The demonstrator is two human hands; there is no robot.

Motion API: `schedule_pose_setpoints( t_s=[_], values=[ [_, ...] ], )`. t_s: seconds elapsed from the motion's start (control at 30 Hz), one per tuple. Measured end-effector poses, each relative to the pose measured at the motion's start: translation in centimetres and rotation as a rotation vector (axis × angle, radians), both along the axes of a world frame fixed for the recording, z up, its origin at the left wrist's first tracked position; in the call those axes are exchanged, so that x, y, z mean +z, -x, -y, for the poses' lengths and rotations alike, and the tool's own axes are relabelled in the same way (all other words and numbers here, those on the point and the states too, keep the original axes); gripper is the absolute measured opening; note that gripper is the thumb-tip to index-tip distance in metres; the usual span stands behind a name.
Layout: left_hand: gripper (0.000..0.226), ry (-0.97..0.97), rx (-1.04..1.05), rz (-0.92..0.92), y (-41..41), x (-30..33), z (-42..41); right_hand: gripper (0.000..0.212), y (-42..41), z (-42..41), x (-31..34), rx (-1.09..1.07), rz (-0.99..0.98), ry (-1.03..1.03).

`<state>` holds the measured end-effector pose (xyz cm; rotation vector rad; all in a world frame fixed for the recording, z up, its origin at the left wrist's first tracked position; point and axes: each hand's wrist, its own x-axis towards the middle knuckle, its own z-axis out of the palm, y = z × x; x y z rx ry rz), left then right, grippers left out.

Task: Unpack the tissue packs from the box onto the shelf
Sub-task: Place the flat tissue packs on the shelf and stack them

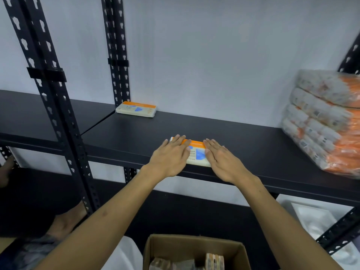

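Observation:
A white tissue pack (196,153) with an orange strip and blue print lies flat at the front edge of the black shelf (243,139). My left hand (169,157) rests on its left part with straight fingers. My right hand (222,159) lies on its right part, fingers also straight. A second tissue pack (136,109) lies at the back left of the same shelf, against the wall. The open cardboard box (194,248) stands below me, with more packs (213,261) showing inside.
A tall stack of plastic-wrapped orange tissue bundles (323,119) fills the shelf's right end. Black perforated uprights (48,94) stand at the left and a neighbouring shelf (25,114) runs beyond them. Another person's foot (66,221) shows at lower left.

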<state>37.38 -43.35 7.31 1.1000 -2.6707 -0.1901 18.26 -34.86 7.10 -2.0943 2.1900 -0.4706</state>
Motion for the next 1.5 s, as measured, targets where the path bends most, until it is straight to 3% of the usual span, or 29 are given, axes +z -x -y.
schedule_pose_setpoints(
  t_s=[0.27,0.37,0.47,0.6,0.7,0.9,1.2,1.37,1.5],
  values=[
    [0.054,-0.225,0.076,-0.046,-4.5,0.9,3.6,0.065,-0.4,0.9,2.4,0.050,-0.195,0.006],
    [0.060,-0.280,0.114,-0.070,-6.4,1.7,6.1,0.070,-2.3,2.1,2.8,0.142,-0.066,0.005],
    [0.062,-0.235,0.214,-0.030,-8.2,2.8,9.3,0.060,-4.6,4.0,2.6,0.219,0.072,-0.042],
    [0.065,-0.141,0.369,0.128,-11.8,3.1,14.5,0.055,-6.3,6.9,2.4,0.168,0.056,-0.073],
    [0.068,-0.145,0.460,0.169,-13.7,2.2,16.6,0.073,-7.1,9.0,2.1,0.138,0.022,-0.062],
    [0.073,-0.145,0.490,0.095,-14.1,0.1,17.1,0.074,-7.1,13.9,0.9,0.111,0.018,0.018],
    [0.074,-0.130,0.485,0.090,-14.0,-0.4,17.3,0.064,-8.6,21.1,3.7,0.223,0.376,0.134],
    [0.075,-0.139,0.498,0.093,-14.0,-0.5,17.7,0.075,-10.6,28.2,4.9,0.271,0.263,0.126],
    [0.073,-0.126,0.492,0.075,-13.8,-0.5,17.7,0.070,-11.3,33.3,4.9,0.292,-0.004,0.034]
  ],
)
